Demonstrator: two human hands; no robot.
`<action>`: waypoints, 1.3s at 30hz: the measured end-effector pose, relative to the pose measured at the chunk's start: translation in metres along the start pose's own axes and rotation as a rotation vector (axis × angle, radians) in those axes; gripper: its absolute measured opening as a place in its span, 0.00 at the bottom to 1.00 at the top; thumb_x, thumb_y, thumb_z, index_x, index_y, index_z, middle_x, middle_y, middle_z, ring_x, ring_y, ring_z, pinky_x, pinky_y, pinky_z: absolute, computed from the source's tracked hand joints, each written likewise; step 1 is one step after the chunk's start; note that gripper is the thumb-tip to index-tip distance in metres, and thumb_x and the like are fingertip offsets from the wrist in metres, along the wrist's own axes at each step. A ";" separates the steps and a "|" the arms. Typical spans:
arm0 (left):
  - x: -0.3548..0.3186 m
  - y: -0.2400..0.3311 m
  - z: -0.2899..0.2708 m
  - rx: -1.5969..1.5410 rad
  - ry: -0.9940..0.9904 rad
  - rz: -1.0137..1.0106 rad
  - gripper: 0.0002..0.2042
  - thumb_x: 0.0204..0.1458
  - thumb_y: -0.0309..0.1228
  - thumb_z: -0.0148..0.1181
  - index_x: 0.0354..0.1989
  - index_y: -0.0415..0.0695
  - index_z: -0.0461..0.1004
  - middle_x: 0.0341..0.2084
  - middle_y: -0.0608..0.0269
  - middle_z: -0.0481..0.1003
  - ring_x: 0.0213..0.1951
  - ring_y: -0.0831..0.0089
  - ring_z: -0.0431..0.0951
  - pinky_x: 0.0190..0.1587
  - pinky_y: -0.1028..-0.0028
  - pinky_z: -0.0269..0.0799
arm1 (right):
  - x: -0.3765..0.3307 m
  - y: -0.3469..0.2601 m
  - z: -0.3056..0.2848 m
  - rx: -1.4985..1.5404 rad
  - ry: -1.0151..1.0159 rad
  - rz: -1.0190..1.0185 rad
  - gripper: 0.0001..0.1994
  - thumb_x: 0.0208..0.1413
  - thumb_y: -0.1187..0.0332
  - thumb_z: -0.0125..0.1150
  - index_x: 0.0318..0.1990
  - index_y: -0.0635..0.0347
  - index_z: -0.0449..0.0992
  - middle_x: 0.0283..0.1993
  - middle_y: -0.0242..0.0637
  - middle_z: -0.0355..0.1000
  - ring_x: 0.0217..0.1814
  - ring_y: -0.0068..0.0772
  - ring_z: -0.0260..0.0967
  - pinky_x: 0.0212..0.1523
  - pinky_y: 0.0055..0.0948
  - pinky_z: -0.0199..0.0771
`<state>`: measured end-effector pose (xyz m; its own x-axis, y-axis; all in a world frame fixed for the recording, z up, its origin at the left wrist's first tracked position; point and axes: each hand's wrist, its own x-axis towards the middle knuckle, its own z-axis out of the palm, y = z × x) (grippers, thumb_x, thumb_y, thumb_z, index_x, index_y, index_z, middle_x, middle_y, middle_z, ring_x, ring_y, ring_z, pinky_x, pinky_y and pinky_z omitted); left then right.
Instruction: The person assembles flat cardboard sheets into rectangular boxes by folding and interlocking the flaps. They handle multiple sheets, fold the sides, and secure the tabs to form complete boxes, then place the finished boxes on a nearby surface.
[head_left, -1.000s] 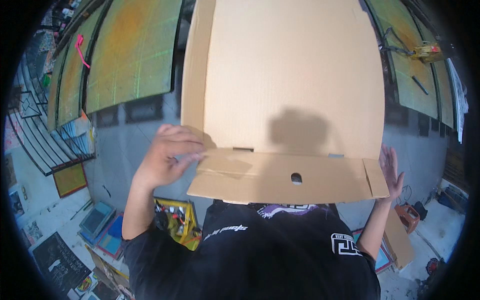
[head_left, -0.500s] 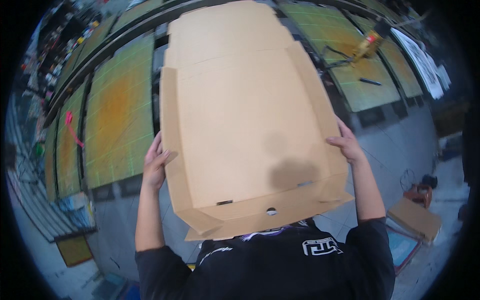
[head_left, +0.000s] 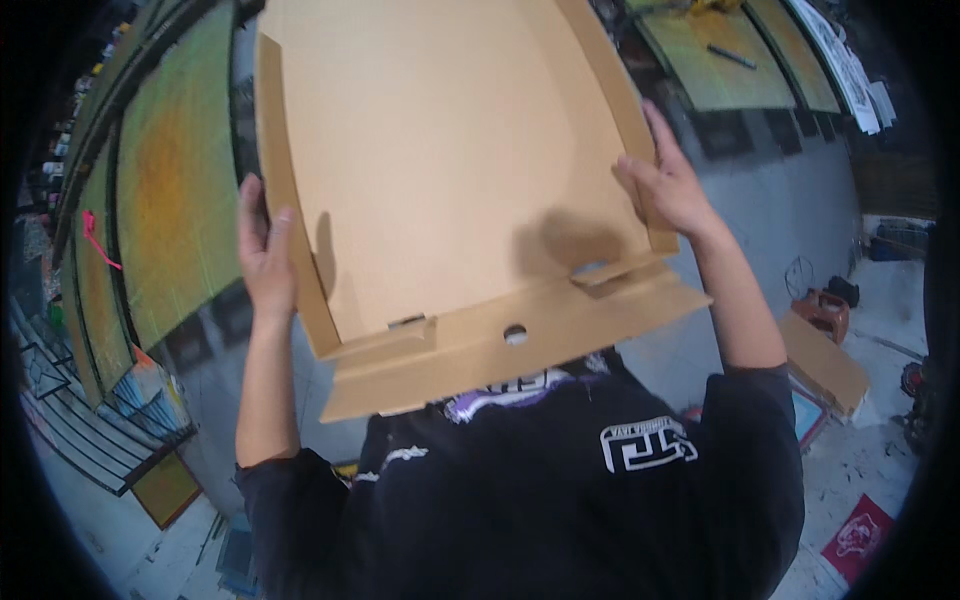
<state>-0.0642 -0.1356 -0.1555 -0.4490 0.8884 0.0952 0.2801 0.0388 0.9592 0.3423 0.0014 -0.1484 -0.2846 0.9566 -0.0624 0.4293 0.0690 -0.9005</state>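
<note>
A brown cardboard box (head_left: 450,150), open on top and with its side walls folded up, is held in front of my body. My left hand (head_left: 267,250) grips the left side wall (head_left: 285,180), thumb on the inner side and fingers outside. On the right side wall (head_left: 600,70), my right hand (head_left: 675,190) is closed in the same way. The near flap (head_left: 515,350) slopes outward toward my shirt and has a round hole. Small slots show along the near fold. The box's far end is cut off by the upper edge of the view.
Beyond the box, flat green-and-orange boards (head_left: 180,180) stand in rows on both sides. A pink strip (head_left: 98,240) lies on a left board, and a dark pen-like stick (head_left: 732,56) on a right one. At lower right are a flat carton (head_left: 825,360) and an orange tool (head_left: 822,312).
Both hands and the box sit higher and further left in view. The near flap has swung outward, its corner tabs now apart from the side walls. The surroundings have shifted too.
</note>
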 end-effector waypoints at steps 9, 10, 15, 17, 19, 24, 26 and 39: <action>-0.067 0.032 -0.051 0.212 -0.583 0.038 0.08 0.40 0.22 0.60 0.31 0.37 0.78 0.45 0.44 0.73 0.61 0.51 0.57 0.63 0.57 0.48 | -0.064 -0.017 -0.033 0.085 -0.202 -0.274 0.12 0.36 0.69 0.67 0.30 0.63 0.75 0.36 0.38 0.70 0.43 0.33 0.63 0.48 0.34 0.60; -0.069 0.027 -0.061 0.093 -0.614 -0.039 0.09 0.40 0.26 0.60 0.31 0.36 0.78 0.43 0.44 0.73 0.61 0.50 0.58 0.62 0.57 0.48 | -0.065 -0.015 -0.040 0.107 -0.311 -0.296 0.14 0.37 0.65 0.67 0.31 0.63 0.75 0.36 0.39 0.71 0.43 0.34 0.63 0.47 0.34 0.60; -0.069 0.032 -0.063 -0.283 -0.663 -0.170 0.32 0.37 0.53 0.54 0.37 0.31 0.76 0.45 0.41 0.71 0.60 0.46 0.58 0.62 0.52 0.45 | -0.064 -0.014 -0.054 0.303 -0.574 -0.274 0.25 0.39 0.48 0.60 0.33 0.65 0.76 0.36 0.44 0.73 0.44 0.40 0.63 0.47 0.35 0.57; -0.064 0.047 -0.047 -0.228 -0.698 -0.186 0.41 0.34 0.62 0.49 0.41 0.30 0.74 0.47 0.41 0.70 0.59 0.45 0.58 0.62 0.51 0.44 | -0.062 -0.018 -0.050 0.283 -0.572 -0.251 0.26 0.40 0.47 0.58 0.33 0.65 0.76 0.37 0.44 0.73 0.43 0.40 0.63 0.46 0.35 0.57; -0.053 0.052 -0.037 -0.274 -0.770 -0.145 0.39 0.34 0.58 0.54 0.43 0.31 0.73 0.48 0.41 0.69 0.60 0.45 0.56 0.62 0.50 0.43 | -0.061 -0.017 -0.047 0.274 -0.549 -0.273 0.24 0.37 0.49 0.62 0.32 0.64 0.76 0.38 0.45 0.73 0.41 0.39 0.63 0.45 0.35 0.58; -0.047 0.051 -0.037 -0.083 -0.928 0.032 0.34 0.29 0.47 0.66 0.45 0.34 0.73 0.48 0.44 0.70 0.57 0.49 0.62 0.60 0.53 0.50 | -0.070 -0.019 -0.041 -0.016 -0.446 -0.276 0.13 0.32 0.65 0.66 0.28 0.61 0.74 0.36 0.40 0.74 0.39 0.37 0.64 0.41 0.32 0.62; -0.044 0.049 -0.039 0.040 -1.080 0.092 0.34 0.27 0.43 0.69 0.46 0.35 0.73 0.47 0.45 0.71 0.55 0.51 0.67 0.59 0.55 0.55 | -0.068 -0.022 -0.039 -0.168 -0.426 -0.332 0.12 0.33 0.67 0.65 0.27 0.61 0.73 0.34 0.39 0.74 0.37 0.36 0.65 0.39 0.31 0.63; -0.007 0.087 -0.019 0.293 -1.335 -0.368 0.20 0.42 0.27 0.62 0.47 0.37 0.72 0.39 0.48 0.75 0.39 0.54 0.77 0.42 0.68 0.70 | -0.087 -0.018 -0.025 -0.095 -0.019 -0.060 0.31 0.32 0.77 0.70 0.50 0.63 0.66 0.42 0.38 0.68 0.41 0.32 0.66 0.42 0.29 0.68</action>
<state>-0.0528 -0.1478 -0.0672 0.5485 0.5584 -0.6223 0.5621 0.3047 0.7689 0.3804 -0.0760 -0.1161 -0.3279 0.9446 -0.0182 0.4903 0.1536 -0.8579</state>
